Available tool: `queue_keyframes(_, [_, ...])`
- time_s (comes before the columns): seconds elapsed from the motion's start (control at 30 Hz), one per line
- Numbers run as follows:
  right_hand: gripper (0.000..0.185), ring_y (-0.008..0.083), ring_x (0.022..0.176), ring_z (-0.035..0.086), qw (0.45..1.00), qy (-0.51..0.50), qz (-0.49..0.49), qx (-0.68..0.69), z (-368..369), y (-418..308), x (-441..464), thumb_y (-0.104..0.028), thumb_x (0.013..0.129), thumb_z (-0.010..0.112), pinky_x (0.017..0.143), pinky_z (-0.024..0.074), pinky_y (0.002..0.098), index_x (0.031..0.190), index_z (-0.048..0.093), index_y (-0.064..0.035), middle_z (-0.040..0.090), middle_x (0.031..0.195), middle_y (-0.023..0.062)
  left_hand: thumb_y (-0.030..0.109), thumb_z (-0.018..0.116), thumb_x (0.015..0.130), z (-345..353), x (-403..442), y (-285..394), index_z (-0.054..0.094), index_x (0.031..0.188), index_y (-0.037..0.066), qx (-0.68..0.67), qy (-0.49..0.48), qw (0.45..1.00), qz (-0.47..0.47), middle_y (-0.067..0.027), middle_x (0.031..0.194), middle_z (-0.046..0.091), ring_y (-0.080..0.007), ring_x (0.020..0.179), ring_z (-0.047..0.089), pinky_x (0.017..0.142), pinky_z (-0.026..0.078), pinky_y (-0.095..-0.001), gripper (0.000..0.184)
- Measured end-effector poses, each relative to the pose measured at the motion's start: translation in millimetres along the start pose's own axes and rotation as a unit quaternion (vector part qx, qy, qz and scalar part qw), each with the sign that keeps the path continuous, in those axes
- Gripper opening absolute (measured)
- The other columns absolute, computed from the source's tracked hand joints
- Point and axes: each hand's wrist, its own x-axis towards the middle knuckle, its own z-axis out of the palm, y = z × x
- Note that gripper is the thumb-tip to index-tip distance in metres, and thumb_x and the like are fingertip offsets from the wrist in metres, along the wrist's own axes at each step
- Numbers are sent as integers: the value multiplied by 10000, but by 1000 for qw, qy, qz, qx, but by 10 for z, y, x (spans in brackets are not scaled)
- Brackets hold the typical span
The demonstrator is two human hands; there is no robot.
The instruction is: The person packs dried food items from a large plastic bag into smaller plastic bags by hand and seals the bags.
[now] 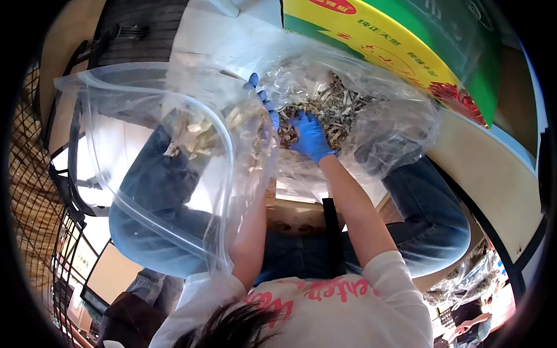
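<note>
My right hand (312,136), in a blue glove, rests palm down on dark dried slices (333,119) with its fingers stretched over them. The slices look like dried mushrooms or herbs and lie in an opened clear plastic sack (389,136). To the left, a large clear zip-type bag (223,133) with a thick rim gapes wide. Pale dried pieces (194,130) show inside it. My left hand (267,104), also gloved in blue, has its fingers curled at the far side of this bag; the palm is hidden behind the plastic.
A green and yellow carton (371,40) stands at the far right, close behind the sack. My jeans-clad legs (429,220) spread on both sides. A black wire mesh (35,191) runs along the left. At lower right, another person's arm (473,322) shows near more plastic bags (476,275).
</note>
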Motion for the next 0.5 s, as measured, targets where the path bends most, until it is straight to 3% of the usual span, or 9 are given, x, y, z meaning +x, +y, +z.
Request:
queue_keyframes(0.07, [532,329,820,568,986,0,-74,-152,118,-8,22,-78,723,600,726,484,437,1217,464,-220,556,954,121,176,430,943,99,7,-38,319,1374,143,32,56,997,30,-94,1107,529,-215,952,518,825,450,-391,446])
queue_keyframes(0.1, [532,329,820,568,986,0,-75,-150,94,-33,42,-78,723,600,726,484,437,1217,464,-220,556,954,121,173,434,940,156,12,-55,324,1373,137,43,74,996,39,-85,1089,530,-201,934,514,810,447,-373,448])
queue_keyframes(0.17, [481,334,871,590,963,-220,19,-153,3,-90,74,-72,777,521,769,486,422,1227,499,-240,579,1072,113,167,442,935,243,-12,-104,333,1370,124,49,99,993,52,-65,1052,533,-175,900,505,782,441,-336,451])
queue_keyframes(0.2, [379,307,881,606,972,-217,47,-71,2,-33,71,-68,827,451,763,493,384,1152,566,-225,590,1119,87,164,446,932,278,-25,-138,338,1369,118,50,111,991,58,-55,1034,535,-162,883,501,768,438,-318,453])
queue_keyframes(0.23, [379,307,881,606,972,-218,46,-71,84,57,24,-68,827,451,763,493,384,1152,566,-225,590,1119,87,161,450,929,326,-39,-176,343,1368,112,50,124,989,67,-45,1016,537,-149,865,496,754,435,-299,455])
queue_keyframes(0.3, [298,280,877,605,993,-88,78,23,272,246,-93,-66,831,466,725,496,363,1073,610,-161,616,1056,78,155,459,923,352,-66,-259,352,1366,100,54,149,984,79,-26,980,540,-122,831,488,725,429,-263,459])
queue_keyframes(0.43, [269,247,770,625,990,34,117,70,162,358,-268,-58,765,557,696,504,347,1025,614,-97,632,886,141,163,474,916,-8,-287,-279,362,1360,76,49,180,980,74,-19,990,566,-104,849,514,737,449,-227,466])
queue_keyframes(0.47, [272,206,739,609,957,48,191,215,142,375,-291,-45,749,598,676,496,322,1020,607,-72,626,845,117,175,482,914,52,-272,-326,374,1350,65,-53,229,965,115,-39,1044,573,-118,920,529,781,460,-233,462])
queue_keyframes(0.5, [285,166,708,592,896,61,259,356,108,377,-308,-32,733,638,657,489,297,1015,600,-46,621,804,93,195,497,906,120,-258,-346,410,1315,56,-17,200,977,78,-52,1059,577,-135,942,538,800,468,-255,441])
